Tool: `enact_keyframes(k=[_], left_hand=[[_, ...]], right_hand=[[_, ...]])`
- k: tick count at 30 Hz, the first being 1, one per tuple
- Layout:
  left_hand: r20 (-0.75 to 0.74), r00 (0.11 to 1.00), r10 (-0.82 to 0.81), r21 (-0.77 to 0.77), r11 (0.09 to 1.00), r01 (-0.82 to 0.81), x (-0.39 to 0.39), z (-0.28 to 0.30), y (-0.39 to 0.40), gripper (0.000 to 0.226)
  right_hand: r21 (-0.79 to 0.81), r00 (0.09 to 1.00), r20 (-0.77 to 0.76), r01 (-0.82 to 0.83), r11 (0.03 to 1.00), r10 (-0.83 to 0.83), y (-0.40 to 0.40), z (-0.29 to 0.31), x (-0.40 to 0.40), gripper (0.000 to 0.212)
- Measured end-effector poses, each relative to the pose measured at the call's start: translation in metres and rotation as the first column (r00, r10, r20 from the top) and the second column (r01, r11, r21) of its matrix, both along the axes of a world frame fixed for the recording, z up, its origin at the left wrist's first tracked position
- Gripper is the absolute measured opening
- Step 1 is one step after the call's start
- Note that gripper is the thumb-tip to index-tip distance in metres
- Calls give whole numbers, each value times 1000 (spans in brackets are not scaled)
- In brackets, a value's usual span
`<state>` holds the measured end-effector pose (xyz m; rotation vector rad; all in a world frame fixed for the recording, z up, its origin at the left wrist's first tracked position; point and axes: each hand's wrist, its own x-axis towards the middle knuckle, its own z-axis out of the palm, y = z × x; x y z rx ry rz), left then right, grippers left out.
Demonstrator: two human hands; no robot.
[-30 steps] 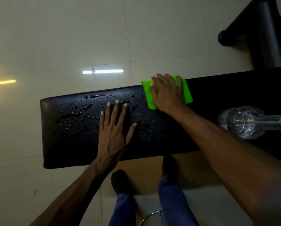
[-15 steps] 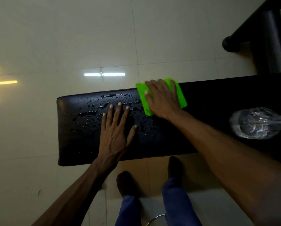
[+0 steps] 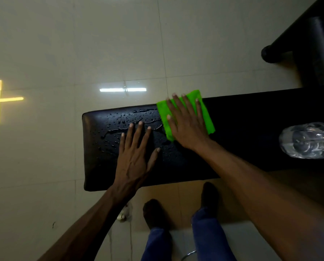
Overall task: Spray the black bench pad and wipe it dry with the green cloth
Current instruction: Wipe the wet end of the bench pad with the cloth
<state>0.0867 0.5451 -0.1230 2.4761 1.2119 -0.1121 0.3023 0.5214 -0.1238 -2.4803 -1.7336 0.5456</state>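
The black bench pad (image 3: 101,166) stretches across the view, its left half beaded with water drops. My left hand (image 3: 134,155) rests flat on the wet part, fingers spread, holding nothing. My right hand (image 3: 187,125) presses flat on the bright green cloth (image 3: 207,117), which lies at the pad's far edge, right of the drops. A clear plastic spray bottle (image 3: 306,141) lies on its side on the pad at the far right, apart from both hands.
A pale tiled floor (image 3: 82,44) surrounds the bench. A black machine frame (image 3: 311,49) stands at the top right. My two feet (image 3: 153,213) and blue trouser legs are on the floor in front of the pad.
The view has shifted, so the pad's left end sits further right in frame. My right hand with the cloth has slid slightly left along the far edge. The left hand stays flat.
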Motion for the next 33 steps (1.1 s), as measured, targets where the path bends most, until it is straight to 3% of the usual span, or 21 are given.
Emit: enact_keyframes(k=[2, 4, 8, 11, 13, 17, 19, 22, 26, 28, 33], left_hand=[[17, 1000, 23, 5, 1000, -23, -2, 4, -1, 70], [28, 999, 31, 0, 1000, -31, -7, 5, -1, 69], [24, 1000, 3, 13, 1000, -4, -18, -3, -1, 69], [22, 1000, 2, 26, 1000, -3, -18, -8, -4, 69], [24, 999, 26, 14, 1000, -27, -16, -6, -7, 70], [11, 999, 36, -2, 999, -36, -15, 0, -5, 69], [16, 999, 36, 5, 999, -36, -20, 1, -3, 68], [9, 999, 48, 22, 999, -48, -29, -2, 0, 67], [10, 998, 64, 27, 998, -64, -37, -4, 3, 67], [7, 995, 98, 22, 995, -98, -41, -3, 5, 67], [-5, 988, 156, 13, 988, -156, -53, 6, 7, 66]], right_hand=[[-19, 986, 31, -166, 986, 167, -29, 4, 2, 61], [-64, 973, 52, -222, 973, 226, -45, 5, 22, 61], [-43, 995, 98, -31, 999, 35, -16, -2, 41, 57], [-8, 993, 33, 114, 993, -114, 28, -6, 9, 54], [-12, 999, -10, 52, 999, -52, 30, -5, -9, 55], [-23, 975, 44, -215, 976, 216, -17, 3, 2, 59], [-52, 966, 59, -247, 968, 250, -29, 6, 20, 59], [-62, 987, 82, -136, 989, 140, -7, 5, 24, 57], [-65, 996, -29, 85, 994, -87, 54, -2, -14, 52], [-61, 997, -69, 34, 998, -38, 57, -2, -33, 54], [-86, 961, -15, -276, 957, 276, 6, 9, -10, 60]])
